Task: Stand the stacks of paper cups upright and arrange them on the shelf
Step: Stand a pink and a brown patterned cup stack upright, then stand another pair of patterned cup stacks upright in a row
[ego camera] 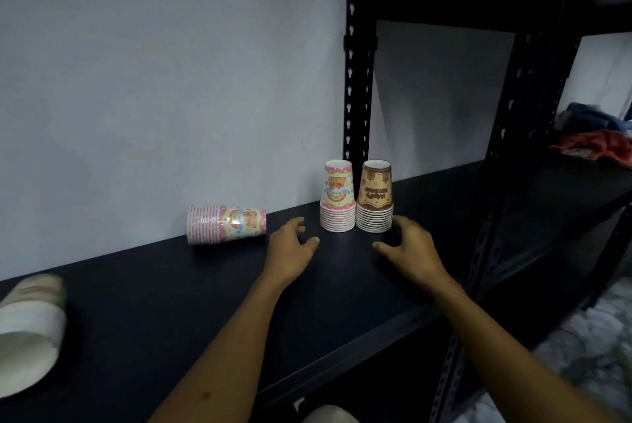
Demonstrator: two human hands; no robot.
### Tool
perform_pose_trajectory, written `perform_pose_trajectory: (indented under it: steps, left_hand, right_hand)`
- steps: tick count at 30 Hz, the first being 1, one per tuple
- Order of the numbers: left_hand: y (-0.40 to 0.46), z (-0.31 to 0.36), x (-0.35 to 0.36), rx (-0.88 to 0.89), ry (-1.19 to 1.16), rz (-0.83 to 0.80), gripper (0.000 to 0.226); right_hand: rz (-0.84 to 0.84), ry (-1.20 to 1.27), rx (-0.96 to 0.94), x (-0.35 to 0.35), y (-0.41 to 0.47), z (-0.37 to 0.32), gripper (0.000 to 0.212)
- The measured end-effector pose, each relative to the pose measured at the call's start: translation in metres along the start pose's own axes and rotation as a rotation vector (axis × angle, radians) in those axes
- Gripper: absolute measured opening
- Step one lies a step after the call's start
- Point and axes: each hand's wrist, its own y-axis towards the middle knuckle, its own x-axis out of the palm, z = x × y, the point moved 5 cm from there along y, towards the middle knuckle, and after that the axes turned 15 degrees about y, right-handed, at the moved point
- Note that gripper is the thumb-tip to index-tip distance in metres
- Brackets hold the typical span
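Observation:
Two stacks of paper cups stand upside down, side by side, at the back of the dark shelf (pixel 171 303): a pink stack (pixel 337 197) and a brown stack (pixel 375 197). Another pink stack (pixel 226 224) lies on its side by the wall, further left. My left hand (pixel 290 245) hovers just left of and in front of the standing pair, fingers relaxed and holding nothing. My right hand (pixel 407 245) is just right of the brown stack, fingers loosely curved, empty.
A pale stack of cups (pixel 29 330) lies on its side at the shelf's left end. A black perforated upright (pixel 357 53) rises behind the standing stacks. Folded cloths (pixel 595 139) sit on the neighbouring shelf to the right.

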Motion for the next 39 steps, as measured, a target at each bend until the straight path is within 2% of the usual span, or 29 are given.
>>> perform_pose_trajectory:
  steps: [3,7,12,19,23,26,31,35,39]
  left_hand:
    - [-0.021,-0.004,-0.013,0.035,0.101,-0.013,0.053]
    - [-0.049,-0.02,-0.036,0.064,0.311,-0.048,0.042]
    - [-0.087,-0.05,-0.078,0.029,0.445,-0.054,0.04]
    - [-0.163,-0.083,-0.135,-0.031,0.523,-0.014,0.042]
    - [-0.211,-0.098,-0.165,-0.07,0.481,0.011,0.042]
    - [-0.244,-0.114,-0.187,-0.139,0.449,0.036,0.041]
    - [-0.284,-0.144,-0.225,-0.275,0.524,0.151,0.037]
    - [-0.291,-0.159,-0.245,-0.392,0.631,0.167,0.044]
    - [-0.28,-0.167,-0.252,-0.452,0.664,0.15,0.048]
  right_hand:
    - [-0.105,-0.112,-0.014,0.009,-0.014,-0.005,0.055]
    - [-0.207,-0.292,-0.102,0.026,-0.03,-0.016,0.026]
    - [-0.26,-0.348,-0.179,0.052,-0.043,-0.039,0.023]
    - [-0.435,-0.245,-0.299,0.119,-0.068,-0.091,0.023]
    - [-0.53,-0.193,-0.376,0.163,-0.091,-0.127,0.021]
    - [-0.606,-0.141,-0.417,0.19,-0.111,-0.152,0.021]
    - [-0.685,-0.106,-0.483,0.221,-0.134,-0.181,0.024]
    - [-0.717,0.049,-0.408,0.239,-0.136,-0.199,0.026]
    - [-0.668,0.277,-0.268,0.255,-0.13,-0.222,0.033]
